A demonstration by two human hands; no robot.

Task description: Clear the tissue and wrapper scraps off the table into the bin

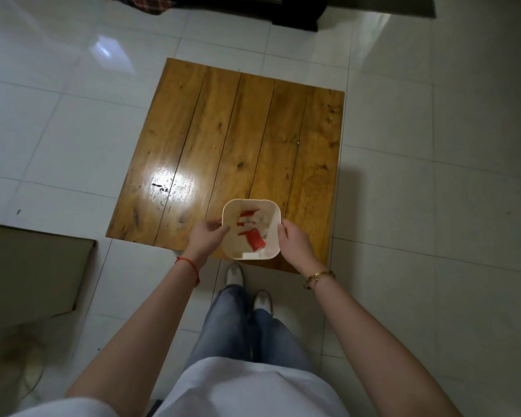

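Observation:
A small white square bin (274, 236) is held over the near edge of a low wooden table (238, 139). Inside it lie red wrapper scraps (254, 240) and crumpled white tissue (263, 219). My left hand (206, 239) grips the bin's left rim. On the opposite rim, my right hand (294, 242) holds the bin too. No scraps show on the tabletop, only a light glare and small dark marks near its left side.
White floor tiles surround the table. A cardboard box (33, 275) stands on the floor at the left. Dark furniture (298, 13) sits beyond the table at the top. My legs and white shoes (235, 273) are just below the table's near edge.

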